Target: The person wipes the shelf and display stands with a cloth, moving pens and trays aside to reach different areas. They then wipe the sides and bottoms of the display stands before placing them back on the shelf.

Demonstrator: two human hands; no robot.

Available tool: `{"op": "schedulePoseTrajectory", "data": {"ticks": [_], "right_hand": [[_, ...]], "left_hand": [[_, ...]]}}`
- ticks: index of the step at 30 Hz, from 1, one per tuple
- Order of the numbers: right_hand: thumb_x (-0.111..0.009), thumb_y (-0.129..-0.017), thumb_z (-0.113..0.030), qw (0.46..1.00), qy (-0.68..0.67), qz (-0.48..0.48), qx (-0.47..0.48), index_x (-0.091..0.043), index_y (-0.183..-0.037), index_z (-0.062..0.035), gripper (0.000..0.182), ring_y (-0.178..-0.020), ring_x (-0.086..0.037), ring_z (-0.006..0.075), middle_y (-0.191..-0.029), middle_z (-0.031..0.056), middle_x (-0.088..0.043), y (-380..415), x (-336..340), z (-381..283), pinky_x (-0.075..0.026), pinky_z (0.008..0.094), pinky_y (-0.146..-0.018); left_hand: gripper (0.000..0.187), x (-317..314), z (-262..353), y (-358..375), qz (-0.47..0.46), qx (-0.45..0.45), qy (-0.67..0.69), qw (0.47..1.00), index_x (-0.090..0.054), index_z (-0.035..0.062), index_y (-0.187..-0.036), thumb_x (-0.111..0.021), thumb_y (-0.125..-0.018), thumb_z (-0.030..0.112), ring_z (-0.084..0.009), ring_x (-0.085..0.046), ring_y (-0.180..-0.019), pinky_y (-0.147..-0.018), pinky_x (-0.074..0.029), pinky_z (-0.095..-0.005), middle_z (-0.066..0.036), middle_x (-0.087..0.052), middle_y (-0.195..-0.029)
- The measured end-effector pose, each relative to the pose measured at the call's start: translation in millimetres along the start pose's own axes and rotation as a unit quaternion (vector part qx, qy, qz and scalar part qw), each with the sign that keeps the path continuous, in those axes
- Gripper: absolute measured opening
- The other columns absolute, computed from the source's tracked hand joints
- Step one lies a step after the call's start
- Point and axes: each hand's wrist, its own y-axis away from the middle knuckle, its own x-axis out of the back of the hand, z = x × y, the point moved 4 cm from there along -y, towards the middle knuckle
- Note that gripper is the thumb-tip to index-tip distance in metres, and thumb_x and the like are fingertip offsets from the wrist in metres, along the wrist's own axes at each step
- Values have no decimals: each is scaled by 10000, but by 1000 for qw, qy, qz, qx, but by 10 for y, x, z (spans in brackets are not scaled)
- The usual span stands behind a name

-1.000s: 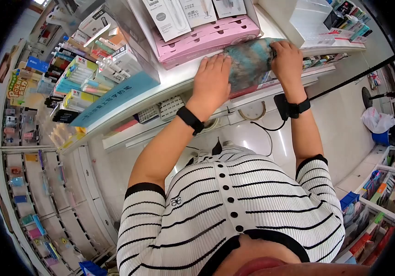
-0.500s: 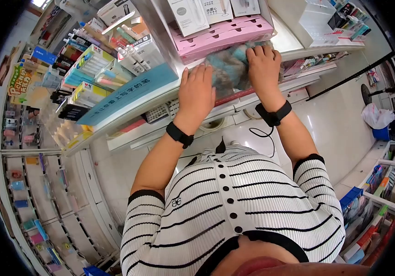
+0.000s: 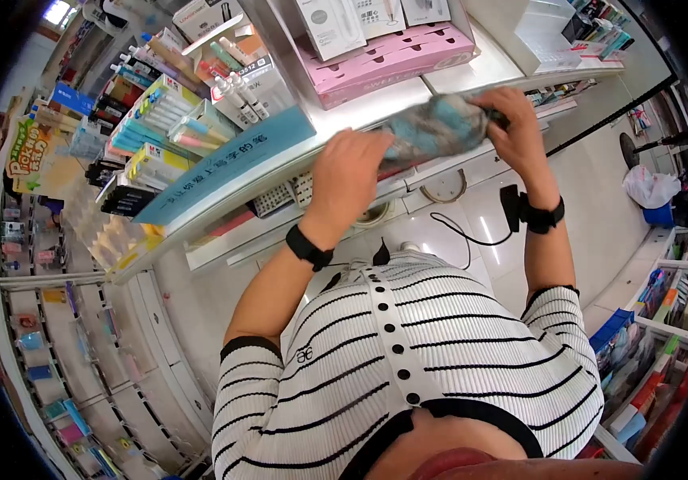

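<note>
A fluffy blue-and-grey bundle (image 3: 438, 128) is stretched lengthwise between my two hands over the counter's front edge. My left hand (image 3: 349, 176) is closed at its left end, the fingertips partly out of sight behind my knuckles. At the other end my right hand (image 3: 515, 132) pinches the bundle between thumb and fingers, where it narrows to a dark tip. Just behind it lies a pink display box (image 3: 398, 70) with white packaged items (image 3: 332, 30) standing in it.
To the left, pens in boxes (image 3: 160, 120) stand behind a blue sign (image 3: 228, 166) with writing. A clear holder (image 3: 537, 40) is at the back right. Shelves of small goods (image 3: 64, 360) line the left side. A black cable (image 3: 472, 240) hangs by my right wrist.
My right hand has moved right and gone from lying on top of the bundle to gripping its end. The bundle now looks narrower and longer, and sits clear of the pink box.
</note>
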Motion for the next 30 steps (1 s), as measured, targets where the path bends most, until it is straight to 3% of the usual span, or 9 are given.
{"op": "schedulePoseTrajectory", "data": {"ticks": [5, 10, 15, 17, 20, 25, 27, 28, 30], "right_hand": [[-616, -638, 60, 990, -79, -112, -32, -716, -1040, -75, 436, -960, -585, 345, -996, 117, -663, 207, -23, -21, -478, 402, -876], [-625, -652, 59, 999, -34, -14, 33, -696, -1117, -112, 500, -1017, -597, 330, -1065, 98, -672, -75, -13, -213, -480, 417, -896], [-635, -692, 49, 991, -39, 51, 115, -677, -1118, -92, 450, -994, -625, 343, -1073, 120, -675, -373, -564, -381, -499, 434, -859], [-613, -710, 23, 995, -85, 29, 29, -682, -1060, -65, 367, -960, -630, 361, -1020, 146, -681, -363, -993, -344, -506, 448, -842], [-572, -721, 17, 997, -75, -12, -7, -682, -1046, -44, 348, -972, -613, 381, -1000, 165, -676, -478, -1180, -436, -496, 446, -867], [-584, -721, -28, 995, -86, -41, 32, -689, -1018, -42, 316, -897, -620, 382, -931, 167, -678, -551, -1216, -799, -507, 444, -829], [-597, -714, -27, 968, -206, -145, 21, -698, -1013, -49, 316, -906, -618, 368, -955, 165, -680, -500, -1175, -994, -509, 429, -834], [-604, -705, -21, 973, -187, -119, 68, -708, -1009, -55, 323, -897, -616, 336, -954, 143, -682, -465, -1122, -1032, -507, 394, -820], [-599, -701, -16, 961, -238, -132, 51, -710, -1002, -50, 323, -891, -613, 320, -945, 129, -681, -420, -949, -1041, -503, 382, -812]], "left_hand": [[394, -16, 123, 301, -38, -26, 22, 999, -661, 63, -1150, -619, -768, -27, -311, -627, -964, -958, -477, -448, -117, -675, -1046], [397, 193, 62, 296, 9, 5, -30, 1000, -663, 71, -1165, -613, -780, -17, -303, -624, -977, -935, -482, -432, -118, -667, -1073], [408, 276, -77, 415, 40, 28, -72, 996, -666, 76, -1173, -614, -779, -19, -301, -621, -991, -926, -475, -430, -118, -664, -1081], [419, 311, -142, 490, 46, 68, -89, 993, -665, 81, -1171, -624, -770, -31, -314, -620, -1001, -946, -462, -433, -117, -666, -1087], [426, 346, -207, 649, 64, 117, -97, 986, -666, 87, -1167, -636, -761, -39, -323, -618, -1014, -961, -449, -432, -117, -670, -1088], [377, 433, -262, 907, 70, 139, -73, 985, -680, 81, -1103, -637, -751, -47, -315, -622, -983, -938, -463, -428, -100, -669, -1040], [377, 481, -288, 1026, 59, 144, -43, 987, -683, 80, -1095, -635, -746, -56, -321, -622, -978, -929, -466, -429, -100, -670, -1037], [371, 505, -295, 1088, 58, 140, -33, 988, -686, 77, -1087, -631, -745, -59, -320, -622, -972, -915, -470, -431, -102, -671, -1038], [366, 564, -350, 1192, 59, 136, -23, 989, -689, 75, -1079, -627, -745, -62, -319, -623, -966, -901, -474, -432, -103, -671, -1038]]}}
